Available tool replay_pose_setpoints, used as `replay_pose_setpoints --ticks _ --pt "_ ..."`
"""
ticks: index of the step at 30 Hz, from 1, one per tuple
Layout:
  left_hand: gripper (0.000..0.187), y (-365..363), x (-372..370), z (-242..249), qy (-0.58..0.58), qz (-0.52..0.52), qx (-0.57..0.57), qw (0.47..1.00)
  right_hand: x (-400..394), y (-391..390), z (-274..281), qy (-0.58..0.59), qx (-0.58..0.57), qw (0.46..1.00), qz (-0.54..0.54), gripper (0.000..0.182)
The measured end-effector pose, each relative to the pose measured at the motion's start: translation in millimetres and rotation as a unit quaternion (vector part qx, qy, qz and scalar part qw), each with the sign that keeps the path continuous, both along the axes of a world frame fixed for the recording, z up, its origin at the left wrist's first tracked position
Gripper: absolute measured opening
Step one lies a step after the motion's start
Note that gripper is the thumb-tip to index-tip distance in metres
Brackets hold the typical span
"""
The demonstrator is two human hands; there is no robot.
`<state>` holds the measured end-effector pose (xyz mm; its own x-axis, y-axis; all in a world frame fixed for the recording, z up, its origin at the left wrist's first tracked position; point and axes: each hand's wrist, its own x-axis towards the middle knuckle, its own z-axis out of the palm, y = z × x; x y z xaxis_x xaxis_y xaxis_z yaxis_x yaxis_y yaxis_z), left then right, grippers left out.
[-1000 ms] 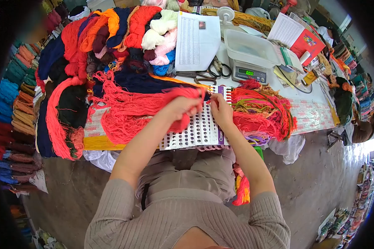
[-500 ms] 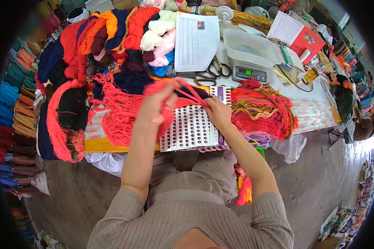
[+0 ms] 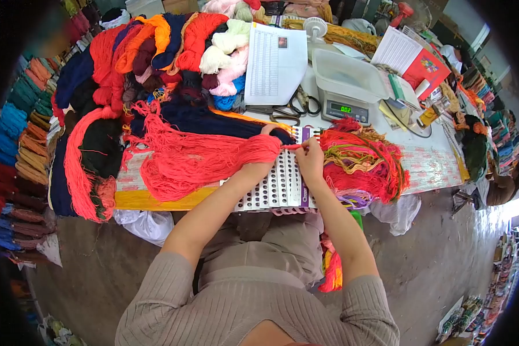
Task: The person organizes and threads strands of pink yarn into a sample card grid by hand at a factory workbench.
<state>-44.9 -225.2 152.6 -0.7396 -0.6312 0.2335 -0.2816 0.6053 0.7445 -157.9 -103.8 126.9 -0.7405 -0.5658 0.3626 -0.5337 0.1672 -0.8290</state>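
Observation:
A thick bundle of coral yarn (image 3: 202,167) stretches across the table, with my left hand (image 3: 258,169) closed round its right end. Most of my left fingers are hidden by the strands. My right hand (image 3: 310,162) pinches the narrow twisted tip of the same yarn, just above a stack of white cards (image 3: 274,190) punched with rows of holes. Beyond the coral bundle, navy yarn (image 3: 213,124) runs toward the cards' far end. Right of the cards lie mixed red, orange and green threads (image 3: 363,164), close to my right hand.
Scissors (image 3: 299,106) and a printed sheet (image 3: 275,66) lie behind the cards. A scale (image 3: 343,111) reading 0.02 carries a clear plastic tub (image 3: 350,75). Colourful skeins (image 3: 150,46) pile up at the back left. A red folder (image 3: 427,66) is at the back right.
My left hand, raised and blurred with the coral yarn before, has come down and right to the cards. The loose loop between my hands is now a short twisted tip. The scale went from 0.01 to 0.02.

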Motion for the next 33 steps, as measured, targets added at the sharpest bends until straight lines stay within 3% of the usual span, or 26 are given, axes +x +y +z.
replay_pose_setpoints --ticks 2,3,5,7,9,11,12,13,15,17,21,23,25,27,28,31,32,33 --pt "0.038 -8.1 1.0 5.1 -0.040 0.013 0.050 0.998 0.2 1.4 0.1 -0.031 0.060 0.998 -0.013 0.009" --pt "0.039 -11.0 2.2 11.7 -0.061 0.020 0.074 0.995 6.2 3.3 11.5 0.029 0.070 0.997 0.001 0.015" --pt "0.050 -18.7 29.0 22.4 0.052 0.002 0.054 0.997 16.2 5.5 27.9 0.039 0.162 0.985 0.038 0.025" --pt "0.053 -33.1 53.7 45.0 0.082 0.004 0.122 0.989 22.0 3.6 36.0 0.130 0.210 0.968 0.050 0.034" --pt "0.054 -28.2 63.2 57.2 0.114 -0.039 0.116 0.986 23.0 2.1 36.3 0.143 0.206 0.966 0.058 0.035" --pt "0.056 -17.1 47.2 54.7 0.180 0.010 0.282 0.942 21.1 1.3 33.0 0.140 0.197 0.968 0.061 0.035" --pt "0.057 -13.8 35.7 44.6 0.201 -0.022 0.172 0.964 21.9 1.4 33.4 0.138 0.191 0.970 0.061 0.035" --pt "0.057 -9.8 31.9 34.0 0.133 -0.052 0.213 0.966 22.5 1.8 33.7 0.139 0.205 0.967 0.053 0.035" --pt "0.046 0.1 14.5 20.0 0.030 -0.045 0.148 0.988 22.7 1.1 32.6 0.147 0.197 0.968 0.045 0.034" --pt "0.048 1.6 13.3 12.6 -0.013 -0.059 -0.134 0.989 23.1 1.0 33.8 0.141 0.202 0.968 0.043 0.035" --pt "0.051 -15.1 23.6 12.6 -0.066 -0.069 -0.026 0.995 22.5 1.2 34.2 0.129 0.208 0.968 0.051 0.035" --pt "0.048 -16.8 25.3 13.1 -0.017 -0.049 -0.029 0.998 20.6 1.3 31.6 0.117 0.188 0.974 0.056 0.034" --pt "0.040 -11.3 14.3 20.4 -0.034 -0.009 0.086 0.996 20.6 2.5 33.2 0.081 0.188 0.977 0.055 0.033" --pt "0.034 2.8 5.1 31.4 -0.067 0.003 0.113 0.991 18.5 2.4 28.2 0.064 0.183 0.980 0.045 0.034" --pt "0.035 7.2 3.2 40.9 -0.139 -0.002 0.098 0.985 17.7 1.9 25.9 0.062 0.175 0.982 0.042 0.033" --pt "0.036 -18.7 -19.7 -13.1 -0.114 0.014 0.074 0.991 19.8 1.7 28.0 0.062 0.176 0.982 0.035 0.031" --pt "0.037 -24.7 -9.3 5.0 -0.112 0.002 0.074 0.991 19.5 1.8 28.7 0.072 0.182 0.980 0.039 0.032" --pt "0.038 -24.8 18.3 59.4 -0.113 -0.013 0.075 0.991 20.2 1.6 28.2 0.078 0.188 0.978 0.040 0.032"
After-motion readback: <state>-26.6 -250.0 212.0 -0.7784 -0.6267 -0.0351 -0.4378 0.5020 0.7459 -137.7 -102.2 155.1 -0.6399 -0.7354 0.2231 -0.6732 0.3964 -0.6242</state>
